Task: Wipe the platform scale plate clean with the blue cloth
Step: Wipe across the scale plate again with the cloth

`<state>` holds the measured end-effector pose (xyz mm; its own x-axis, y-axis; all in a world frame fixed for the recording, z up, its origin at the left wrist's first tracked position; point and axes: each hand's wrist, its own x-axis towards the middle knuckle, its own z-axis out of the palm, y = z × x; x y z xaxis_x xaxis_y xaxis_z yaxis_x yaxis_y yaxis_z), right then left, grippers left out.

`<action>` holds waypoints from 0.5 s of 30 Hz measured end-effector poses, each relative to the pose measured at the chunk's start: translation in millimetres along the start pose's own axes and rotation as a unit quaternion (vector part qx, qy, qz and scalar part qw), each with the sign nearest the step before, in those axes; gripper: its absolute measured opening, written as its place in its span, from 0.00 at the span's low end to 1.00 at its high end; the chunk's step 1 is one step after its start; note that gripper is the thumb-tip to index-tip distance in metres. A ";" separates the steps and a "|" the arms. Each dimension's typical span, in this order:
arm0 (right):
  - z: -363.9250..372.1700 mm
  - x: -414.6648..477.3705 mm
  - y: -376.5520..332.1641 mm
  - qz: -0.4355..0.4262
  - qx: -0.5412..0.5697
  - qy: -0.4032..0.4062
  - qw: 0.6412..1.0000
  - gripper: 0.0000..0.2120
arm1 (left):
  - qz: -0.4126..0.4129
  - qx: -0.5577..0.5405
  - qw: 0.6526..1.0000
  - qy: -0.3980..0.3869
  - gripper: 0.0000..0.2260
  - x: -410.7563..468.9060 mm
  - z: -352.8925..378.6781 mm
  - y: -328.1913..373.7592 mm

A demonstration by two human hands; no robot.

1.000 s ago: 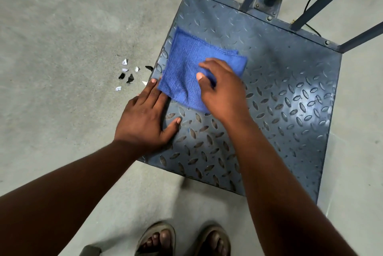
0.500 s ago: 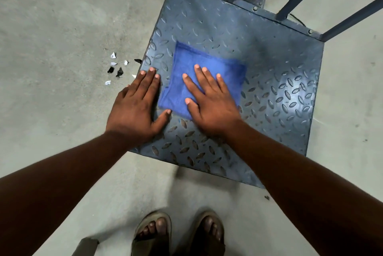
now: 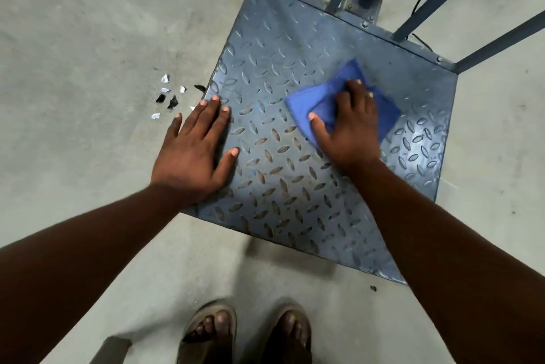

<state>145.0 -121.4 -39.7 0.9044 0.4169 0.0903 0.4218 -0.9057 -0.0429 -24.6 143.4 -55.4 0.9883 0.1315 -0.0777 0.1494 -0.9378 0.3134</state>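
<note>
Pressing on the blue cloth [image 3: 386, 115], the right hand [image 3: 349, 130] lies spread, pinching nothing. The cloth sits right of centre on the scale plate [image 3: 280, 48], long axis crosswise, one corner pointing to the plate's rear edge. The left hand [image 3: 191, 154] rests flat, fingers straight, on the plate's left edge.

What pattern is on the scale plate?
The scale plate has raised lozenge tread on blue-grey metal, seen in the head view.

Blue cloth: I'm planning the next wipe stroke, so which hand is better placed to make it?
Right. The right hand presses the blue cloth mid-plate; the left hand rests bare at the scale plate edge, apart from the cloth.
</note>
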 end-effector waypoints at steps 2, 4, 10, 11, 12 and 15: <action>2.0 -6.5 -18.6 0.043 0.015 -0.002 0.999 0.31 | -0.003 -0.007 1.000 -0.004 0.34 -0.4 -0.1 -0.2; 1.2 -33.3 -56.0 0.004 0.040 -0.020 0.999 0.30 | -0.008 -0.023 1.000 0.006 0.33 -0.2 0.7 -0.8; -6.2 -104.2 -94.0 -0.366 0.030 -0.145 0.919 0.33 | -0.069 -0.118 0.990 0.043 0.27 1.9 1.3 -3.8; -5.7 -96.3 -84.1 -0.360 0.026 -0.147 0.921 0.33 | -0.078 -0.131 0.987 0.044 0.26 1.3 -0.3 -3.1; -3.1 -86.7 -72.7 -0.314 0.018 -0.145 0.938 0.33 | -0.087 -0.144 0.985 0.047 0.26 1.1 -1.0 -3.6; 4.4 -53.8 -41.5 -0.068 -0.016 -0.082 0.994 0.32 | -0.141 -0.185 0.971 0.050 0.26 4.9 0.8 -9.3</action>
<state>79.1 -105.9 -47.2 0.8386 0.5401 -0.0714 0.5409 -0.8411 -0.0090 -21.1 152.5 -59.4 0.9017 0.4145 -0.1227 0.3974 -0.6833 0.6124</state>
